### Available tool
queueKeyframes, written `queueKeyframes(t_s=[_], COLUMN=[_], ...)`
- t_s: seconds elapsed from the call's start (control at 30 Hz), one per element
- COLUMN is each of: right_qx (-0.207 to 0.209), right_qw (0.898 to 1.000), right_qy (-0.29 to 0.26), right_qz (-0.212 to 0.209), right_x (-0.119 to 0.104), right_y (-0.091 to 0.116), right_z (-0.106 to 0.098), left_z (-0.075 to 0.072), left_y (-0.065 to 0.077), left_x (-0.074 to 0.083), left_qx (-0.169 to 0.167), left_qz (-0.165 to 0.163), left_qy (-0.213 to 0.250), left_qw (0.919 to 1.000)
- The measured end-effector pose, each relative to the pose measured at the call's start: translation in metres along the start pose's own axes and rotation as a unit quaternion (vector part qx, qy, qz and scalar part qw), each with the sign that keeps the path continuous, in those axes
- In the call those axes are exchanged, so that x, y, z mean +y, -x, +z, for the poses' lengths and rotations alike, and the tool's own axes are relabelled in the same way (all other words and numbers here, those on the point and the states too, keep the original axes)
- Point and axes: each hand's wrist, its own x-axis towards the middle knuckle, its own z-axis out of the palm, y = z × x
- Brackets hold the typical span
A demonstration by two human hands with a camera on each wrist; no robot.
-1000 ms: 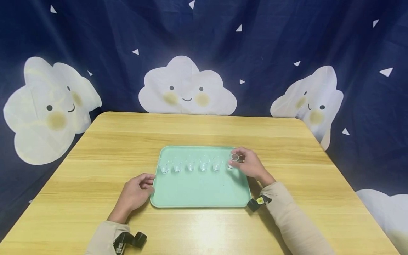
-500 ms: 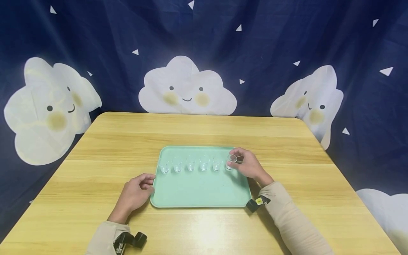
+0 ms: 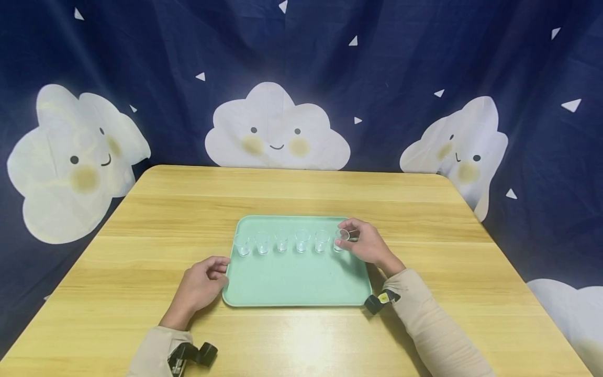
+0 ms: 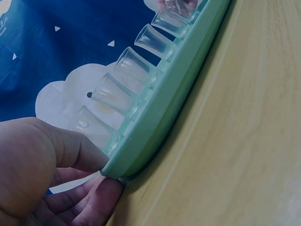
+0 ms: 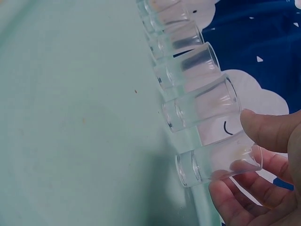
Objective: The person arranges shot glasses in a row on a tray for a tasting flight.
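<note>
A row of several small clear shot glasses (image 3: 301, 242) stands upright on a mint-green tray (image 3: 292, 283). My right hand (image 3: 372, 245) grips the rightmost shot glass (image 5: 214, 162) near its rim, with the thumb on one side and curled fingers on the other. That glass's base is down at the tray surface, a small gap from its neighbour (image 5: 202, 106). At the tray's left side, my left hand (image 3: 200, 285) pinches the rim between thumb and fingers, as the left wrist view shows. No contents can be made out in the glasses.
The tray lies on a wood-grain table (image 3: 301, 193). Behind it hangs a dark blue curtain (image 3: 386, 63) printed with white clouds. Black wrist cameras (image 3: 204, 355) sit on both sleeves.
My right hand has shifted slightly left with the rightmost glass, bringing it closer to the row. My left hand and the tray have stayed put.
</note>
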Motion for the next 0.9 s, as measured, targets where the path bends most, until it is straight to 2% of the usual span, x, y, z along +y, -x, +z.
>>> queueKeyframes(t_s=[0.3,0.73,0.9], right_qx=[-0.004,-0.032,-0.021], right_qw=[1.000,0.999,1.000], right_qy=[0.001,0.003,-0.003], right_qz=[-0.005,-0.013,-0.023], right_x=[-0.001,-0.002,0.002], right_y=[-0.001,-0.001,0.003], right_z=[0.000,-0.002,-0.010], left_z=[0.000,-0.004,-0.004], left_y=[0.000,0.002,0.000], left_x=[0.000,-0.001,-0.003], left_qx=[0.002,0.001,-0.001], left_qz=[0.000,-0.010,-0.009], left_qy=[0.003,0.012,0.011], left_qw=[1.0000,0.9999,0.9999])
